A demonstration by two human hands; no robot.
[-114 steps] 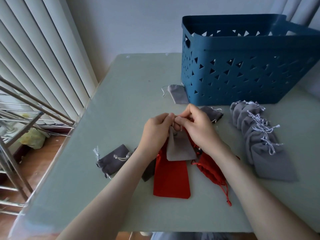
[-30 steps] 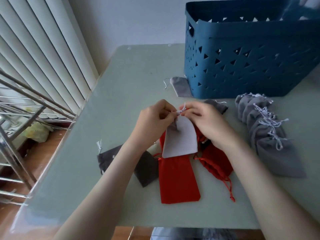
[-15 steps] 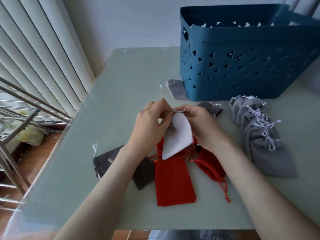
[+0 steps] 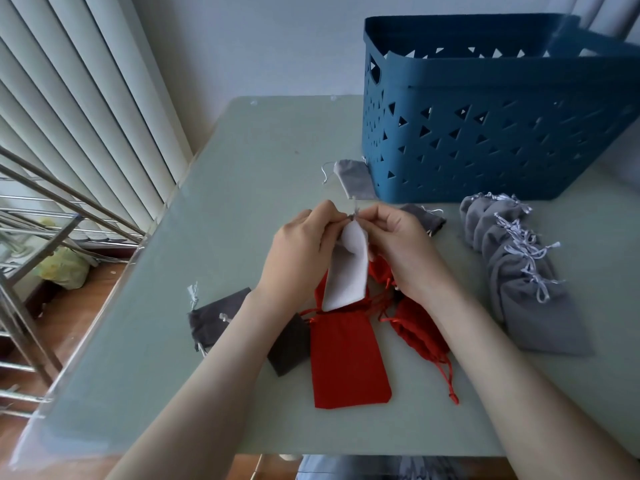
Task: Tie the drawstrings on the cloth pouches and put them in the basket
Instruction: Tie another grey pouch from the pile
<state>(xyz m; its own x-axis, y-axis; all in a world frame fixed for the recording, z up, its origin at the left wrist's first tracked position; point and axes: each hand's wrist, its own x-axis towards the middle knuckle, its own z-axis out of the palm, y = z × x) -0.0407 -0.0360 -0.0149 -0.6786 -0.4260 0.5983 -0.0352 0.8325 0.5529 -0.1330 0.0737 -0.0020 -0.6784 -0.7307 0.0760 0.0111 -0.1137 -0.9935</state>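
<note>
Nearest the table edge lie a flat red pouch, a 2nd, crumpled red pouch w/ cords trailing, and dark grey pouches partly under the left forearm. An arm sweep could drag those off the side.

Just above, the left hand and right hand each pinch the drawstring at the neck of a pale grey pouch, which hangs over the red ones. I can't tell how far the knot is. The cord is thin, so a fingertip slip prob. lets it spring loose, and an uneven pull could bunch the neck crooked. The dangling body may also snag a red cord.

To the right, a row of tied grey pouches lies on the table, not yet in the basket — easy to knock when reaching across. Further back, a small grey pouch sits against the basket's foot and could get overlooked.
</note>
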